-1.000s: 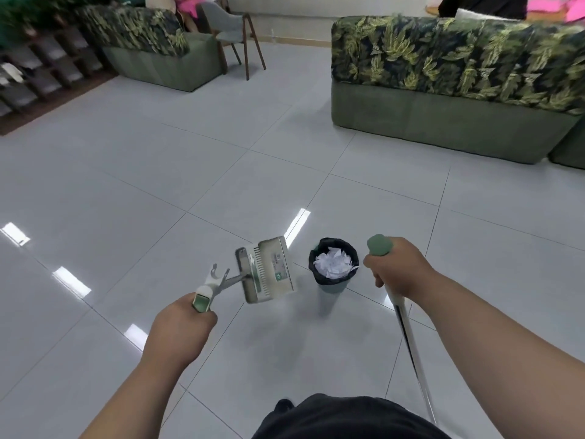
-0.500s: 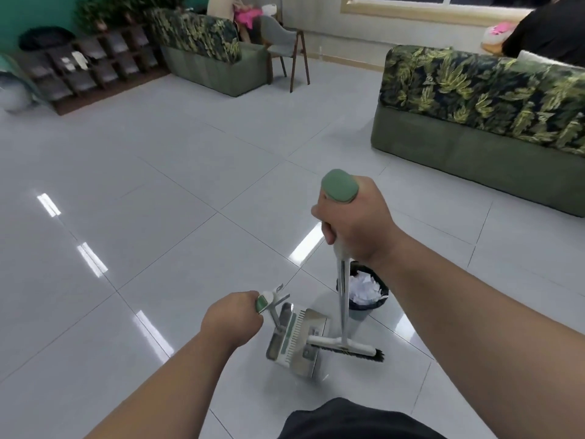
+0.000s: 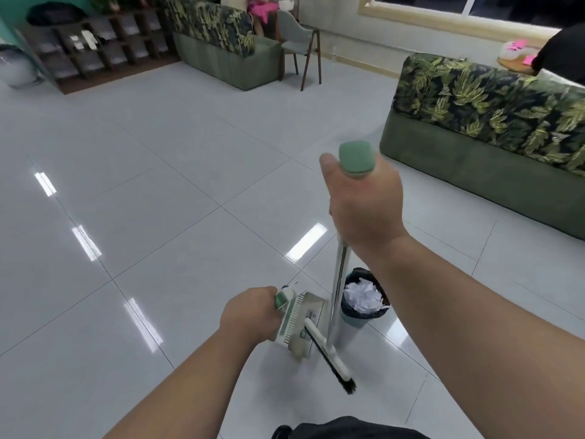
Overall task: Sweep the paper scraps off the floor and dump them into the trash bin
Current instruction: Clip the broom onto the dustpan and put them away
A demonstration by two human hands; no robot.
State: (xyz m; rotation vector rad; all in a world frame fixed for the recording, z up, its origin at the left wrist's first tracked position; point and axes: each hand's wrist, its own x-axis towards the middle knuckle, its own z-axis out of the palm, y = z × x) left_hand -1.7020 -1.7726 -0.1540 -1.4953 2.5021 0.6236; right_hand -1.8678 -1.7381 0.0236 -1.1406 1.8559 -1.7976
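Well, one broom stands almost straight up. It has a shiny metal pole, a round green cap on top and short black bristles at the bottom. One dustpan, white and green plastic with a row of comb teeth, tilts just beside the broom's head. One round trash bin with a black bag stands close behind them on the smooth, shiny grey floor tiles. Crumpled white paper scraps fill the bin. The right hand is wrapped tight round the pole's top, under the cap. The left hand is curled round the dustpan's short handle. Two leafy green sofas stand well apart.
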